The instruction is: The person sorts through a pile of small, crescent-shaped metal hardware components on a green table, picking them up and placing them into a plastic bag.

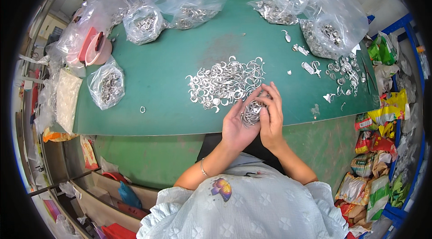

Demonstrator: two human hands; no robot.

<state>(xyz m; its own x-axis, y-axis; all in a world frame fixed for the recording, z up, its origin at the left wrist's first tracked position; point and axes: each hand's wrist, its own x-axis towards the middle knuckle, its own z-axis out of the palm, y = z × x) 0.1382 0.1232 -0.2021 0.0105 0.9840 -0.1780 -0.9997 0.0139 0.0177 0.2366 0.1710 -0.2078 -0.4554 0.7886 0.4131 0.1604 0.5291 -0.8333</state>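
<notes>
One pale-blue fabric top (265, 198) covers me; my cupped left hand (237, 130) holds one clump of silvery metal rings (251, 114), right hand (272, 124) curled against it; beyond, one silvery metal heap (225, 81).

left hand (236, 127): cupping palm-up just below center frame, fingers pointing upper right
right hand (272, 124): curling its fingers in, right alongside the left
forearms (294, 161): angling up from lower center, kinda converging
</notes>
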